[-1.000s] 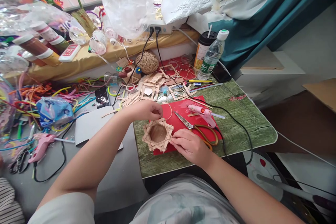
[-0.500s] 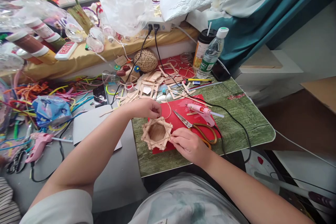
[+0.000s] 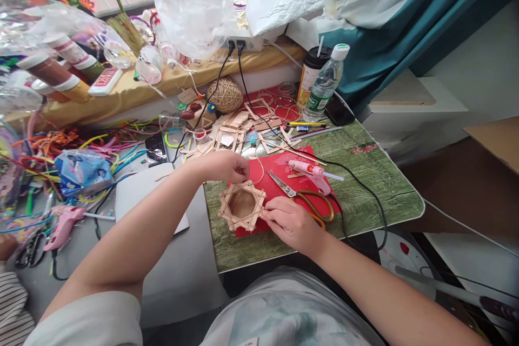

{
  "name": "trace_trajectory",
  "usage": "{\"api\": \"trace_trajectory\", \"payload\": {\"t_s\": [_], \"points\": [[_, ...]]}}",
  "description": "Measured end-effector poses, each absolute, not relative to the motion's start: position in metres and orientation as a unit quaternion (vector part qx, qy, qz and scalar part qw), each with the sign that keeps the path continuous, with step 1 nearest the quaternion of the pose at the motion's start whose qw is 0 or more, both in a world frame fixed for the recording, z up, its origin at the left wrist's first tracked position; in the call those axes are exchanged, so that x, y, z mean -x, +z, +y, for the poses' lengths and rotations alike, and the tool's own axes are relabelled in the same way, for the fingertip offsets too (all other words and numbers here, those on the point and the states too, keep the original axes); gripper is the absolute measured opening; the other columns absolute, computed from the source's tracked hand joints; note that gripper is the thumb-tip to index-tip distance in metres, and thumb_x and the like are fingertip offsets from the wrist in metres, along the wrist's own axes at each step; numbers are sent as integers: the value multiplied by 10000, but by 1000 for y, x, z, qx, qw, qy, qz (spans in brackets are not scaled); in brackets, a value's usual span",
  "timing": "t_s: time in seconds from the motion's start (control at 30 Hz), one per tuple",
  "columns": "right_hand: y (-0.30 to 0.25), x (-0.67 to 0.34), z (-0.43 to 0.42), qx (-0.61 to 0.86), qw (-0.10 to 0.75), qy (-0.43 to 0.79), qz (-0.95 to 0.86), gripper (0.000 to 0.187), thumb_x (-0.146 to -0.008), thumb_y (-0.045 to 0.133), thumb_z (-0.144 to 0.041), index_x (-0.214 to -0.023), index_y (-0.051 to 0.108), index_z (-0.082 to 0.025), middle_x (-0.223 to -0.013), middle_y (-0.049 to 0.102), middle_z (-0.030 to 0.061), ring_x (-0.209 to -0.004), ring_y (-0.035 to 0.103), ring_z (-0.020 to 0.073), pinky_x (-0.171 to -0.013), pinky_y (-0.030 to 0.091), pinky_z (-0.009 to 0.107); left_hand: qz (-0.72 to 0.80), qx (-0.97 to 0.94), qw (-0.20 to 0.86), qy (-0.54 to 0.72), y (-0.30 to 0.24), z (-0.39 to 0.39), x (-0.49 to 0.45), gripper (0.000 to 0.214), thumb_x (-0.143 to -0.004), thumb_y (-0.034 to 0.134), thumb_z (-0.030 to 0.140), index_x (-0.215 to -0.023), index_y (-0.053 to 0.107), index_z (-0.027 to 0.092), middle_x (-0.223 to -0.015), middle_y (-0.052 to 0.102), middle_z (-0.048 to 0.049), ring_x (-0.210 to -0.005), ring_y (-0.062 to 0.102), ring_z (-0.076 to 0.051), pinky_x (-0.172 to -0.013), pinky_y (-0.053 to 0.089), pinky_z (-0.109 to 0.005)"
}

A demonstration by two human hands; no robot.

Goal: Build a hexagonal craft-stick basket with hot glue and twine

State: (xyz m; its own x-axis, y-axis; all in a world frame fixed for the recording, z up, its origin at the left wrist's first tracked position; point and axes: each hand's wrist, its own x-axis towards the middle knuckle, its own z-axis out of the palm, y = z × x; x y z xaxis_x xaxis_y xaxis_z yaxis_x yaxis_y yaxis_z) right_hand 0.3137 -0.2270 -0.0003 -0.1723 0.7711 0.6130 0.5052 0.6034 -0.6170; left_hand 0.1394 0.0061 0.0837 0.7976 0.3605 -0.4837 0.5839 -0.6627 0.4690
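Observation:
A star-shaped frame of wooden craft sticks (image 3: 241,205) with a hexagonal hole lies on a red sheet (image 3: 279,184) on the green table (image 3: 365,194). My left hand (image 3: 225,166) is closed at the frame's far edge, fingers pinching near a thin twine strand (image 3: 263,171). On the near right corner of the frame rests my right hand (image 3: 290,224), its fingers curled and pressing the sticks. Just right of the frame lie scissors (image 3: 304,200) and a pink glue gun (image 3: 310,171).
Loose stick frames (image 3: 243,132), a twine ball (image 3: 226,95), a water bottle (image 3: 324,84) and a cup (image 3: 310,73) stand behind. Left: coloured pipe cleaners (image 3: 60,146), a second pink glue gun (image 3: 62,221), a phone (image 3: 155,147). Black cables (image 3: 365,189) cross the table.
Almost nothing has moved; both hands stay on the stick frame, and the view has shifted slightly.

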Motion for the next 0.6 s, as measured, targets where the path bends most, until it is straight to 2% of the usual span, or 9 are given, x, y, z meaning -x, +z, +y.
{"api": "trace_trajectory", "payload": {"t_s": [0.27,0.6], "points": [[-1,-314,-229,427,480,163,-749,152,-1023,622,-83,-974,699,-205,-989,733,94,-948,677,213,-852,622,380,252,-900,323,-152,85,4,-130,188,-808,638,309,-929,778,273,-901,778,52,-760,660,-120,-679,420,-225],[1,-313,-229,438,472,167,-747,170,-1043,596,-111,-960,706,-209,-979,732,95,-938,678,217,-849,619,388,239,-906,280,-207,91,7,-147,194,-766,637,298,-889,787,291,-904,781,41,-714,616,-139,-663,382,-265]]}}
